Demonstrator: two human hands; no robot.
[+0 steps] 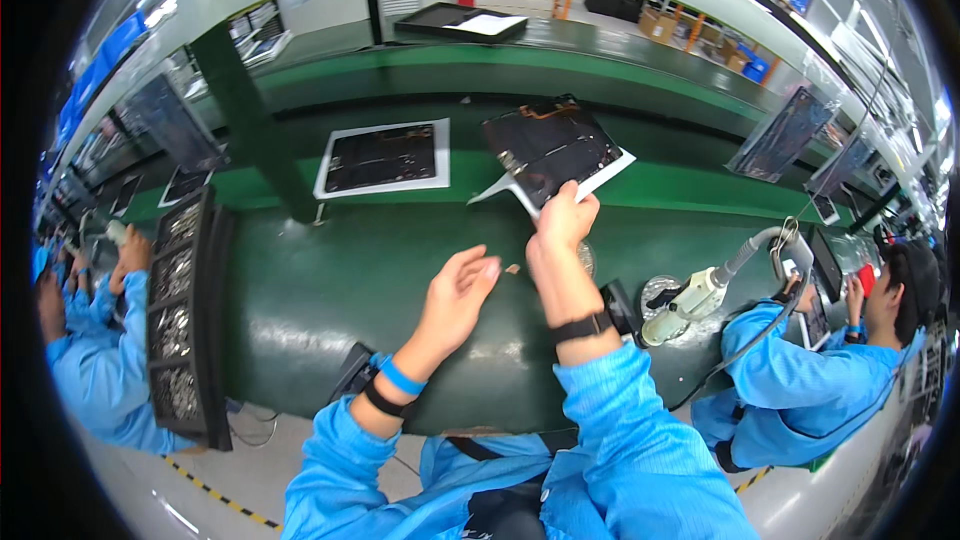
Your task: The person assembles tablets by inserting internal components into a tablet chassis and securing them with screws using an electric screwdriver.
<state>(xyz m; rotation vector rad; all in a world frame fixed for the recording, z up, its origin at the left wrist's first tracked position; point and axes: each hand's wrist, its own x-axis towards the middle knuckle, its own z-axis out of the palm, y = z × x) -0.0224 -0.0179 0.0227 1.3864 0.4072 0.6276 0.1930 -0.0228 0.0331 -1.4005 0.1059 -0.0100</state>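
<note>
My right hand (564, 222) reaches forward and grips the near edge of a flat black electronic panel (560, 152) with an orange-brown flat cable at its far end. Under that panel a white sheet (612, 172) sticks out, its left corner bent. The panel is tilted over the far side of the bench. My left hand (458, 292) is above the green bench top, fingers loosely bent and somewhat apart, with nothing visible in it. Between my hands lies a small pale scrap (513, 268). Another black panel (382, 157) rests on a white sheet at the far left.
A black rack of metallic parts (180, 310) stands on the left. To the right are a pale electric screwdriver (685, 306) on a hose and a round metal dish (658, 290). A green post (255, 125) rises at far left. Co-workers in blue (810, 370) sit on both sides.
</note>
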